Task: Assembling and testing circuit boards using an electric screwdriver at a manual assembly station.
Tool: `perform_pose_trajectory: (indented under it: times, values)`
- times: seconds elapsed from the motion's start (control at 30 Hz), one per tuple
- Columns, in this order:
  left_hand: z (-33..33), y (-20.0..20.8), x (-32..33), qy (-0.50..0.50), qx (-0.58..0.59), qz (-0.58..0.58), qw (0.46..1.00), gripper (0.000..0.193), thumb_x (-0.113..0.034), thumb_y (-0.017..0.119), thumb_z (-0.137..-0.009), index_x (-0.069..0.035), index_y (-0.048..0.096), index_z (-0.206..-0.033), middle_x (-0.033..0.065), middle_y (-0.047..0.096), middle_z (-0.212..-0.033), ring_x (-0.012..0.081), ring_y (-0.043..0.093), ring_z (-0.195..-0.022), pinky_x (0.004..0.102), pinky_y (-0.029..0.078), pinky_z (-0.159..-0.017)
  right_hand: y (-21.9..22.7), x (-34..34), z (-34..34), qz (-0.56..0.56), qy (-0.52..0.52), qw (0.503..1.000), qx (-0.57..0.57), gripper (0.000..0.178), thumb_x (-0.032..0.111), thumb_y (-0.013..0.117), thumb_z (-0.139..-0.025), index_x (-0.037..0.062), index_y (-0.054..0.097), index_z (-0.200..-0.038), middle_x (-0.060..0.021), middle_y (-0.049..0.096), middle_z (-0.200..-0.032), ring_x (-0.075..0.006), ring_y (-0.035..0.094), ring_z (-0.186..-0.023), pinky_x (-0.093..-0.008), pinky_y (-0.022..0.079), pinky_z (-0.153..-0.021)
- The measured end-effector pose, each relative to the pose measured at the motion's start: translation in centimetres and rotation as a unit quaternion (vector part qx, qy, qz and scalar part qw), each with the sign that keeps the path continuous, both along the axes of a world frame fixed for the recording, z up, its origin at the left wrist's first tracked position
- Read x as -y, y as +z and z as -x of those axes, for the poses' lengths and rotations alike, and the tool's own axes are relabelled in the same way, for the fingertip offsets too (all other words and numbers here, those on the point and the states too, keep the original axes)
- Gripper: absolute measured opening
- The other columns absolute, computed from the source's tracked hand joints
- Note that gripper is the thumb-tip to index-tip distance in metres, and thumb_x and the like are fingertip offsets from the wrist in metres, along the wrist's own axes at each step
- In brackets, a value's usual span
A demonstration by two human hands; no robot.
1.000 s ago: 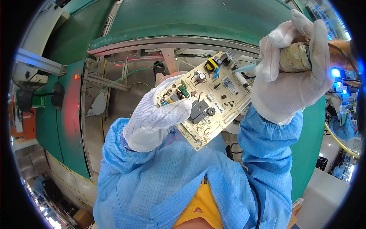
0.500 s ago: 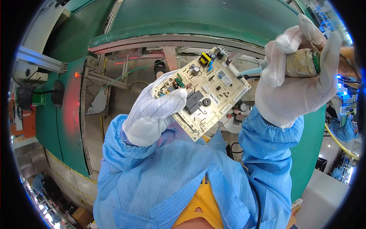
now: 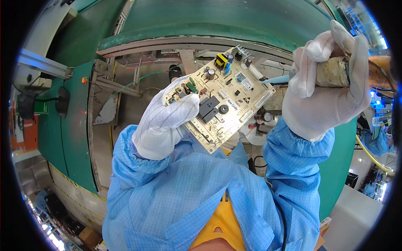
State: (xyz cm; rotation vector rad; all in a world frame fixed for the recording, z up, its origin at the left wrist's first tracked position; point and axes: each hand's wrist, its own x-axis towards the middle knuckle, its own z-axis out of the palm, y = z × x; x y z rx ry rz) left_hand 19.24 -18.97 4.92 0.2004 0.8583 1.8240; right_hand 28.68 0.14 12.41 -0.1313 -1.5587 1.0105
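My left hand (image 3: 161, 121), in a white striped glove, grips a cream circuit board (image 3: 228, 121) by its left edge, thumb over its face. The board is tilted and held above the floor, with black relays (image 3: 208, 108), a yellow-and-black transformer (image 3: 221, 61) and several capacitors on it. My right hand (image 3: 322, 92), also gloved, is closed around a tool with a worn, wrapped handle (image 3: 332, 73). From behind that hand a pale blue tapered tip (image 3: 277, 79) points left and reaches the board's upper right edge. Whether it touches cannot be seen.
A green conveyor belt (image 3: 222, 23) with a metal frame edge (image 3: 146, 47) runs across beyond the board. Another green surface (image 3: 77, 138) stands at left, with a green wire (image 3: 138, 83) nearby. A copper-coloured cylinder (image 3: 382, 71) and a dark cable lie beside my right hand.
The board has shifted slightly left, tilting a little, in my left hand. My right hand has moved slightly right and down; the blue tip still points at the board's edge.
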Motion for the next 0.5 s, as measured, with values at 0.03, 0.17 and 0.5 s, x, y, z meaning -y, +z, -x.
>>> perform_pose_trajectory:
  times: [0.03, 0.17, 0.5]
  values:
    - [0.0, 0.1, 0.0, 0.001, 0.0, 0.0, 1.0, 0.036, -0.01, 0.06, -0.093, 0.004, 0.05, -0.125, 0.0078, 0.062, -0.111, 0.0143, 0.064, -0.097, 0.0298, 0.057, -0.083, 0.1, 0.1, 0.0, 0.013, -0.008, 1.0, 0.011, 0.05, 0.036, 0.035, -0.102, -0.0045, 0.065, -0.105, -0.0117, 0.062, -0.074, -0.0101, 0.048, -0.041, -0.0232, 0.03, -0.037]
    - [-0.2, 0.5, -0.2, 0.003, 0.024, -0.019, 1.0, 0.037, -0.01, 0.061, -0.092, 0.004, 0.05, -0.125, 0.0085, 0.061, -0.112, 0.0154, 0.064, -0.096, 0.0309, 0.057, -0.083, 1.2, 1.6, -0.4, 0.062, -0.039, 0.996, 0.054, 0.05, 0.036, 0.035, -0.102, -0.0046, 0.065, -0.104, -0.0132, 0.062, -0.076, -0.0102, 0.048, -0.042, -0.024, 0.03, -0.037]
    - [0.8, -1.0, 0.2, 0.011, 0.018, -0.029, 0.999, 0.051, -0.005, 0.066, -0.085, 0.003, 0.047, -0.131, 0.0106, 0.06, -0.122, 0.0181, 0.06, -0.109, 0.0294, 0.049, -0.095, 0.6, -0.1, -1.9, 0.211, 0.215, 0.95, -0.078, 0.064, 0.053, 0.052, -0.089, -0.0011, 0.051, -0.122, -0.0059, 0.053, -0.089, -0.0111, 0.046, -0.063, -0.0234, 0.033, -0.055]
